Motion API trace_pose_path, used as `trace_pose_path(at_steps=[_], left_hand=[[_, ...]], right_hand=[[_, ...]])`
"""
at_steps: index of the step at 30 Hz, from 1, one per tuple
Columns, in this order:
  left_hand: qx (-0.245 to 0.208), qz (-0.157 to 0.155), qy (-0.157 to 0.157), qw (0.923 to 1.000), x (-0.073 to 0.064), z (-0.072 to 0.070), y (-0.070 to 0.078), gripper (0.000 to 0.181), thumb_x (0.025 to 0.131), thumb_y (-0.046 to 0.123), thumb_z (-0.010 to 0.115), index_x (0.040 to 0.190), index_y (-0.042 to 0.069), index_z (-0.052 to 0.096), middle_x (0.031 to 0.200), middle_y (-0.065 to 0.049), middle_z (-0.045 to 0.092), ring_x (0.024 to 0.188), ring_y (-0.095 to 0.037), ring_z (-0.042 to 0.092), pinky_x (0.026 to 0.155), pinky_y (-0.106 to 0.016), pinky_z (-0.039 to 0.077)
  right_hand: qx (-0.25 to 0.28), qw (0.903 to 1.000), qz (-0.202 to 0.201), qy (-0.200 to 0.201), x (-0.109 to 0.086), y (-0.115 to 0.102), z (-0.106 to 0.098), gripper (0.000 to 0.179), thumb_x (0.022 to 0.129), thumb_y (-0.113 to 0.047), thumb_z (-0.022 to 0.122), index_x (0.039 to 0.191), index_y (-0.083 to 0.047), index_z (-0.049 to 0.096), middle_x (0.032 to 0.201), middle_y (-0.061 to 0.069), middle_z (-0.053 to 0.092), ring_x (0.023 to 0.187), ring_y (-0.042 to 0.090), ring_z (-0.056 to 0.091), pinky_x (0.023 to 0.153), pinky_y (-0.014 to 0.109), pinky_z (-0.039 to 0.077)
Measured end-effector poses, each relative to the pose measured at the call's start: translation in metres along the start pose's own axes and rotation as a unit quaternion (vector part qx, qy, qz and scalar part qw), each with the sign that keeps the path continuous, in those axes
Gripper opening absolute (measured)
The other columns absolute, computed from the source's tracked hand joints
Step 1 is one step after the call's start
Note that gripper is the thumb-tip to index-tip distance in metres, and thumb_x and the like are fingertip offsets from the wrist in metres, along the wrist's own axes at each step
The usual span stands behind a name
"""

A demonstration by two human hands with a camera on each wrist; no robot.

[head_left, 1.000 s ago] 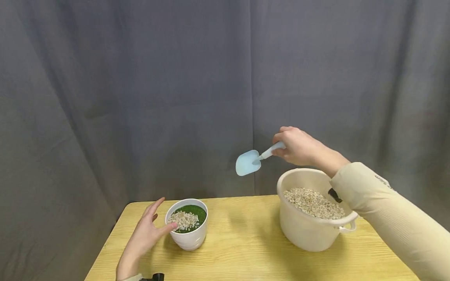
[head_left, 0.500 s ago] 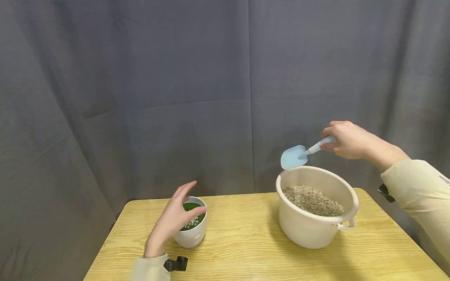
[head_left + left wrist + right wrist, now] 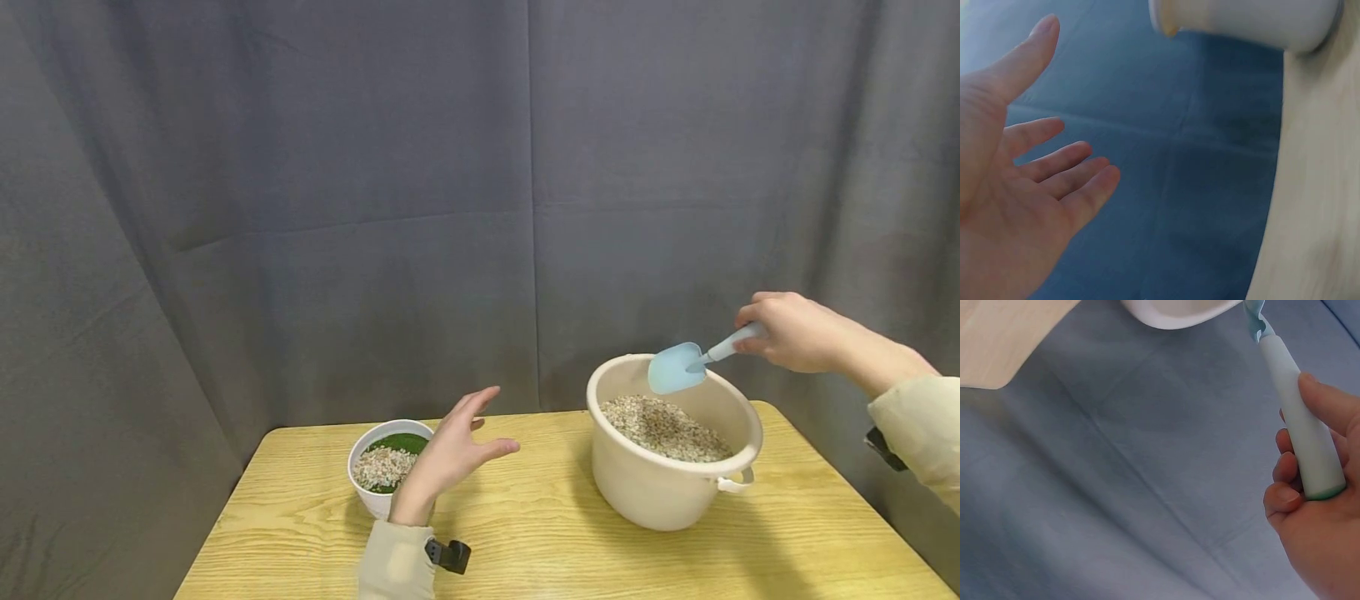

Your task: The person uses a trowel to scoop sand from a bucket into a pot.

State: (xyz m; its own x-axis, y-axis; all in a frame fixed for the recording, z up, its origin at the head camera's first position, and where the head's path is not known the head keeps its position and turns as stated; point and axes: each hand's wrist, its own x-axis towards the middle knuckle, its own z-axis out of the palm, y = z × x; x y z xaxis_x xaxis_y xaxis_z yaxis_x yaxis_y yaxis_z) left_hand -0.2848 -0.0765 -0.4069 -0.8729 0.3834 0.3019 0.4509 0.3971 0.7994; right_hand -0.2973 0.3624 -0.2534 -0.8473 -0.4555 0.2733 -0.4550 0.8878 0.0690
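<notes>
My right hand (image 3: 798,329) grips the pale handle of a light blue scoop (image 3: 678,367). The scoop's blade is over the far part of a cream tub (image 3: 652,500), which holds pale gravel (image 3: 663,429). In the right wrist view the fingers curl round the handle (image 3: 1304,425). My left hand (image 3: 453,454) hovers with fingers and thumb spread, holding nothing, just right of a white pot (image 3: 360,492). The forearm hides part of that pot. Inside it, a heap of pale gravel (image 3: 382,468) lies on a green surface (image 3: 401,442).
A yellow wood-grain table (image 3: 525,533) bears the pot on the left and the tub on the right. The tub's side handle (image 3: 737,482) sticks out at the near right. Behind the table's back edge hangs a grey curtain (image 3: 390,208).
The scoop has moved right with my right hand, then dropped lower, from left of the tub to over it. My left hand has shifted right, from beside the pot past its front.
</notes>
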Motion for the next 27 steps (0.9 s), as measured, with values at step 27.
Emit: trace_pose_path(at_steps=[27], left_hand=[[-0.193, -0.043, 0.011, 0.9802, 0.043, 0.111, 0.020, 0.086, 0.080, 0.026, 0.083, 0.150, 0.010, 0.036, 0.144, -0.009, 0.047, 0.129, -0.026, 0.048, 0.104, -0.037, 0.044]], right_hand=[[-0.005, 0.9976, -0.028, 0.063, -0.045, 0.001, 0.045, 0.020, 0.073, -0.007, 0.084, 0.088, -0.004, 0.071, 0.079, -0.004, 0.054, 0.069, 0.012, 0.050, 0.054, 0.032, 0.046]])
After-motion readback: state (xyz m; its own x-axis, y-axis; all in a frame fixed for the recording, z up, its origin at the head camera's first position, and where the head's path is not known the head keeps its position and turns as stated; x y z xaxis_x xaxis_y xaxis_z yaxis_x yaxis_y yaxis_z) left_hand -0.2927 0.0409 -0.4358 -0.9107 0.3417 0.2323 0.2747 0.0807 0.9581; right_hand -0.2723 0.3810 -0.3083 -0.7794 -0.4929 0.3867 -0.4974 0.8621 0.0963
